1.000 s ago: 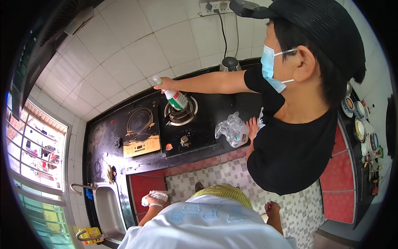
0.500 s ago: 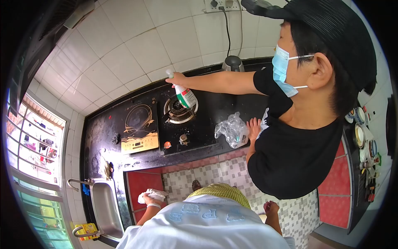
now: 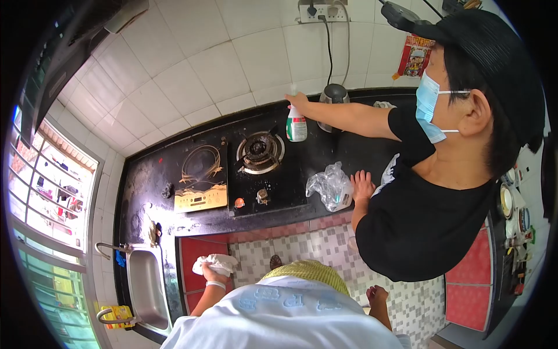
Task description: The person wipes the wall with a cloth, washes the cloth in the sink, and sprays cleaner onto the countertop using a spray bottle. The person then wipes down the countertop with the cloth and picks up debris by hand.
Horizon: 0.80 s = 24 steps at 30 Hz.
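My left hand [image 3: 208, 272] is closed around a crumpled white cloth [image 3: 220, 264], held low in front of the red cabinet. A pale band circles that wrist. My right hand [image 3: 377, 294] hangs at my other side, its fingers loosely bent and apart, with nothing visible in it. Across from me, a person in a black cap and blue mask grips a white spray bottle [image 3: 296, 129] with a green and red label above the black counter, right of the gas burner [image 3: 259, 149]. That person's other hand [image 3: 362, 185] rests on the counter beside a clear plastic bag [image 3: 332, 185].
An induction cooker [image 3: 201, 199] lies left of the burner. A steel sink [image 3: 147, 285] with a tap is at the left, under a barred window. A kettle [image 3: 335, 96] stands by the wall. Dishes and bottles line another counter at the far right.
The other person's spray bottle has moved right, from over the burner to beside it, and now hangs more upright. My view has shifted slightly. My left hand still holds the cloth.
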Motion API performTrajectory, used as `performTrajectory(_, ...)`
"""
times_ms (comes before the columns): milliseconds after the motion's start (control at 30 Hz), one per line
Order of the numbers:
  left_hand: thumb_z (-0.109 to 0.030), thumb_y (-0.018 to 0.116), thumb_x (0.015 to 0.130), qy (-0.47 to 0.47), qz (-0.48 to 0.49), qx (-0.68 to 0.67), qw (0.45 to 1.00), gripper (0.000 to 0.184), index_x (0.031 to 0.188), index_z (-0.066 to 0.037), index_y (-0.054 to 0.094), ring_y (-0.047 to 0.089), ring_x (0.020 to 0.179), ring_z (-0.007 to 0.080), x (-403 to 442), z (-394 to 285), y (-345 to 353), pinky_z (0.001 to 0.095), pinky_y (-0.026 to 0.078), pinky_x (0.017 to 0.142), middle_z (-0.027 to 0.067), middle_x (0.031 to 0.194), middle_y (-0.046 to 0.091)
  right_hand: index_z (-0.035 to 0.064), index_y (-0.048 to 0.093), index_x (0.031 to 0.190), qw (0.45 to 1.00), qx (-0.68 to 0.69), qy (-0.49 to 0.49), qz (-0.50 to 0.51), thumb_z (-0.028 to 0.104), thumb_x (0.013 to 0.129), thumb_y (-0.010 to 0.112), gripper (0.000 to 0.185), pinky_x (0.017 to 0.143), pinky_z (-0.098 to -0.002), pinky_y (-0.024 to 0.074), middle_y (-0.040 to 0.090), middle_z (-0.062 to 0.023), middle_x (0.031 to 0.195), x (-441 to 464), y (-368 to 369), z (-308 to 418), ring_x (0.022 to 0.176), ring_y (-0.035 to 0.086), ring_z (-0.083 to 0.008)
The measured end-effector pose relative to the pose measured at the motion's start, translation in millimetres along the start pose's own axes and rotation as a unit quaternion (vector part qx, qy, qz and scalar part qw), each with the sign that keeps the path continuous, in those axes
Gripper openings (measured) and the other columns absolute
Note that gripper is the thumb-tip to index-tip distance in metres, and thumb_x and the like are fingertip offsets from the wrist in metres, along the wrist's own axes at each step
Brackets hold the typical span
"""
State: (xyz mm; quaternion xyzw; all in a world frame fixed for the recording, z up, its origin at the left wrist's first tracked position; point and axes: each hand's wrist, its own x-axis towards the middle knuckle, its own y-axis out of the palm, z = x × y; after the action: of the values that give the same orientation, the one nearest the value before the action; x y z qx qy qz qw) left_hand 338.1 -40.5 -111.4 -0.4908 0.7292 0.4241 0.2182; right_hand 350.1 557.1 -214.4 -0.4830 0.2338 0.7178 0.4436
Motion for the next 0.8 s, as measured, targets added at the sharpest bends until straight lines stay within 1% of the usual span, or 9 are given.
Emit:
performTrajectory(267,-0.031,0.050,0.066,-0.031,-0.027,0.001,0.999,0.035,0.096,-0.014,0.055,0.055,0.093,0.0320,-3.0,0.7,-23.5,0.0479,0.044,0.084,0.0085,0.098,0.058,-0.0024,0.051,0.095,1.000,0.020,0.006,-0.012,0.003,0.082,0.051,0.014,0.045,-0.0316,0.0492,0.054,-0.0135,0.070,7.4,-3.3,-3.9,0.056,0.054,-0.0243)
performTrajectory(367,-0.032,0.051,0.066,-0.045,-0.021,-0.001,0.999,0.034,0.094,-0.013,0.056,0.056,0.091,0.0310,36.6,0.5,-60.1,0.0460,0.045,0.083,0.0080,0.097,0.059,-0.0021,0.051,0.095,0.999,0.013,0.015,0.025,0.003,0.082,0.051,0.014,0.045,-0.0313,0.0489,0.054,-0.0134,0.071,13.6,-5.4,-4.3,0.056,0.054,-0.0239)
performTrajectory(433,-0.034,0.051,0.058,-0.062,-0.051,0.001,0.997,0.051,0.105,-0.013,0.055,0.052,0.096,0.0339,38.7,0.9,-66.9,0.0499,0.041,0.085,0.0104,0.107,0.057,-0.0016,0.051,0.096,1.000,0.009,0.010,0.000,0.004,0.083,0.050,0.014,0.045,-0.0309,0.0487,0.055,-0.0131,0.073,9.3,-4.9,-4.0,0.056,0.054,-0.0234)
performTrajectory(467,-0.034,0.051,0.058,-0.063,-0.053,0.005,0.997,0.051,0.105,-0.013,0.055,0.052,0.096,0.0339,40.1,-0.2,-70.2,0.0499,0.041,0.085,0.0104,0.107,0.057,-0.0016,0.051,0.096,1.000,0.011,0.014,-0.004,0.004,0.083,0.050,0.014,0.045,-0.0309,0.0487,0.055,-0.0131,0.073,6.9,-6.4,-4.5,0.056,0.054,-0.0234)
performTrajectory(533,-0.034,0.052,0.058,-0.047,-0.058,-0.008,0.997,0.052,0.106,-0.014,0.055,0.051,0.098,0.0330,39.4,-1.6,-69.0,0.0489,0.039,0.088,0.0099,0.108,0.057,-0.0031,0.051,0.100,1.000,0.010,0.029,0.004,0.006,0.084,0.051,0.019,0.040,-0.0287,0.0458,0.055,-0.0130,0.073,0.7,-5.8,-3.7,0.050,0.053,-0.0211)
performTrajectory(667,-0.034,0.052,0.058,-0.052,-0.054,0.001,0.997,0.052,0.106,-0.014,0.055,0.051,0.099,0.0322,31.6,-2.9,-63.4,0.0484,0.039,0.088,0.0095,0.108,0.057,-0.0007,0.050,0.098,0.999,-0.008,0.035,0.008,0.007,0.084,0.050,0.016,0.045,-0.0315,0.0486,0.054,-0.0133,0.074,11.9,-15.3,-14.0,0.057,0.054,-0.0238)
performTrajectory(700,-0.035,0.052,0.061,-0.053,-0.043,0.007,0.998,0.045,0.100,-0.013,0.056,0.053,0.094,0.0325,27.8,-2.9,-61.0,0.0479,0.042,0.086,0.0096,0.103,0.058,-0.0007,0.050,0.098,0.999,-0.004,0.036,0.005,0.007,0.084,0.050,0.016,0.045,-0.0315,0.0486,0.054,-0.0133,0.074,18.4,-15.7,-15.7,0.057,0.054,-0.0238)
performTrajectory(767,-0.035,0.052,0.065,-0.059,-0.032,0.024,0.997,0.038,0.094,-0.011,0.056,0.056,0.090,0.0328,-12.9,-0.2,-29.8,0.0473,0.045,0.083,0.0098,0.098,0.059,-0.0008,0.049,0.099,0.998,0.018,0.051,0.008,0.007,0.084,0.050,0.017,0.045,-0.0323,0.0485,0.054,-0.0139,0.075,25.7,-20.3,-18.9,0.056,0.054,-0.0244)
performTrajectory(800,-0.035,0.052,0.065,-0.013,-0.079,0.031,0.996,0.039,0.095,-0.011,0.056,0.055,0.090,0.0336,-52.8,3.7,3.8,0.0487,0.045,0.081,0.0103,0.098,0.059,-0.0008,0.049,0.099,0.998,0.023,0.052,0.002,0.007,0.084,0.050,0.017,0.045,-0.0323,0.0485,0.054,-0.0139,0.075,27.5,-25.0,-21.0,0.056,0.054,-0.0244)
